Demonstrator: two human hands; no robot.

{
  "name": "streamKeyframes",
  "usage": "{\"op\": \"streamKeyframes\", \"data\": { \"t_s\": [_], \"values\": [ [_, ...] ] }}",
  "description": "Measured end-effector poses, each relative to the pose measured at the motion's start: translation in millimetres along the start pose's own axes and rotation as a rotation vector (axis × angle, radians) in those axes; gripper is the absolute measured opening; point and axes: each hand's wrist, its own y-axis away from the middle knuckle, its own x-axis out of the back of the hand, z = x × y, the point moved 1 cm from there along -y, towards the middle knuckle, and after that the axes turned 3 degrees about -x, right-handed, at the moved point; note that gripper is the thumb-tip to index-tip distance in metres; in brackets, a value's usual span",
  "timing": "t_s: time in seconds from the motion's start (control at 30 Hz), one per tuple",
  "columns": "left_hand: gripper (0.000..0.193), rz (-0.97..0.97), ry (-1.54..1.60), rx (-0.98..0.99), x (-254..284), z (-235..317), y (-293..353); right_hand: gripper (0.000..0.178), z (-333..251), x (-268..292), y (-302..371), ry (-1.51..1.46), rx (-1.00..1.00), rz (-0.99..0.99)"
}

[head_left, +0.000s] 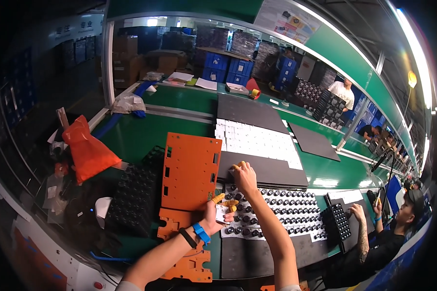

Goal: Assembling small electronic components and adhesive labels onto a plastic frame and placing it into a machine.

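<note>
A green belt (131, 136) runs through a dim workshop, with blue crates (226, 68) stacked far beyond the fingers. The left hand (217, 209), fingers curled in yellow cots, rests on the white tray (286, 206) of black parts; whether it grips one I cannot tell. The right hand (244, 175) presses a dark sheet (272, 169) just above. An orange plate (189, 172) stands left of both, an orange bag (87, 150) further left.

Both hands (230, 196) forward, left fingers curled, right flat.
</note>
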Motion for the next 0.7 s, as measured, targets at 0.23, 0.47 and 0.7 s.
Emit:
{"op": "streamKeyframes", "data": {
  "t_s": [0.23,0.47,0.7],
  "values": [
    [0.059,0.024,-0.001,-0.008,-5,1,3,0.012,2,1,-11,0.031,0.111,0.013],
    [0.057,0.068,-0.002,-0.009,2,-3,-6,0.015,-1,20,-16,-0.378,0.015,0.295],
    [0.056,0.146,-0.042,-0.075,-15,-1,4,0.017,-53,118,14,-0.825,0.091,0.225]
  ]
}}
